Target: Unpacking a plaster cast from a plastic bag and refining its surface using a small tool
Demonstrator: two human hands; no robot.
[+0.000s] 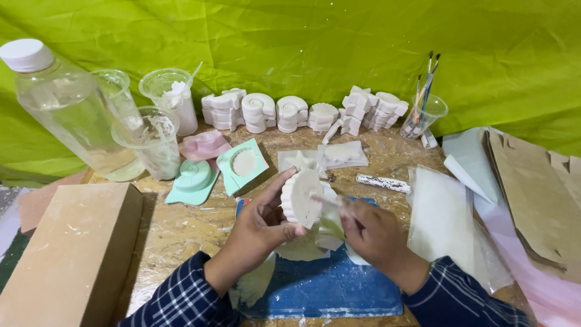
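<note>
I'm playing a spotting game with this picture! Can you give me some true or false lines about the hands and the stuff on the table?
1. The left hand holds a white shell-shaped plaster cast. True.
2. The right hand is empty. False: its fingers grip a thin tool, blurred, against the cast.
3. The paintbrushes stand in a clear cup. True.
4. The big clear bottle has a red cap. False: its cap is white.
5. The backdrop cloth is blue. False: it is green.
</note>
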